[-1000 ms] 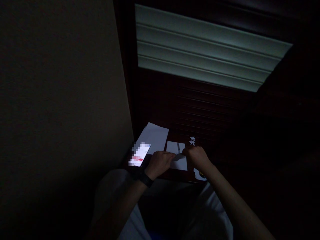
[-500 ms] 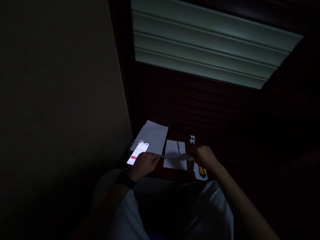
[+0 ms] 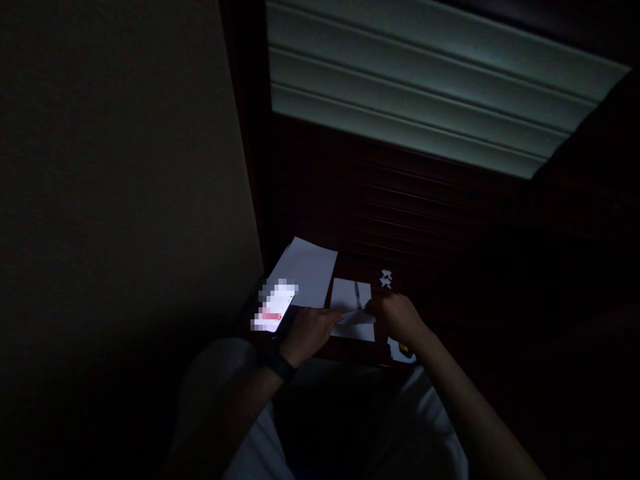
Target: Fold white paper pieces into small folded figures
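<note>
In the dim head view, my left hand (image 3: 310, 330), with a dark band on its wrist, has its fingers closed at the left end of a thin piece of paper (image 3: 355, 320). My right hand (image 3: 397, 315) grips the right end of that piece, fingers curled around it. The piece is just over a white sheet (image 3: 344, 291) on a dark table, and I cannot tell whether the two touch. A pen (image 3: 357, 293) lies on the sheet's far part. Close to my right wrist is a yellow and black tool (image 3: 405, 351), partly hidden by the forearm.
A lit phone (image 3: 281, 310), partly blurred out, lies left of my left hand. Behind it sits a stack of white paper (image 3: 309, 270). Torn-looking paper scraps (image 3: 385, 279) lie beyond my right hand. Under the yellow tool is a small white paper (image 3: 395, 351). A wall (image 3: 150, 167) stands at left.
My hands have come closer together: the left moved right, away from the phone, and the right shifted slightly left. Less of the paper between them shows.
</note>
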The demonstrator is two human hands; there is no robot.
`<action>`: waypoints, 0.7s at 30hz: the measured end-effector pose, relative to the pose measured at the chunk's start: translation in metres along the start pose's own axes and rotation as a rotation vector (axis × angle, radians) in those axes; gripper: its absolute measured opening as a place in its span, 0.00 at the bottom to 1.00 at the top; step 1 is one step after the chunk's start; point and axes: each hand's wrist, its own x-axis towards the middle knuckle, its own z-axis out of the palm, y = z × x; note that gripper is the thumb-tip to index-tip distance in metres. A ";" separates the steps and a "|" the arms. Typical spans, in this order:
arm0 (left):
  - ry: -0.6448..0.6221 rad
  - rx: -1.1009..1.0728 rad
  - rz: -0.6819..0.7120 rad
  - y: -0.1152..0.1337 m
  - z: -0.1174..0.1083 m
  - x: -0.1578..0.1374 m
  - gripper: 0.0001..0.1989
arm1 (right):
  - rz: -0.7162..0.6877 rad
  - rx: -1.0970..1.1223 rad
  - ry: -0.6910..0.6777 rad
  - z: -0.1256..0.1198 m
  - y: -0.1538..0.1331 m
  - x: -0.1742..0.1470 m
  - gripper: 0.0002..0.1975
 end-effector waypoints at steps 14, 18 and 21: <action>-0.035 0.040 0.064 -0.002 0.001 -0.003 0.12 | -0.245 -0.011 0.010 -0.001 -0.025 0.007 0.10; -0.027 0.013 0.061 -0.005 -0.004 -0.004 0.13 | -0.286 -0.045 0.006 -0.003 -0.021 0.004 0.08; -0.006 -0.038 0.048 -0.008 -0.008 -0.006 0.14 | -0.270 -0.073 0.014 -0.001 -0.009 -0.003 0.08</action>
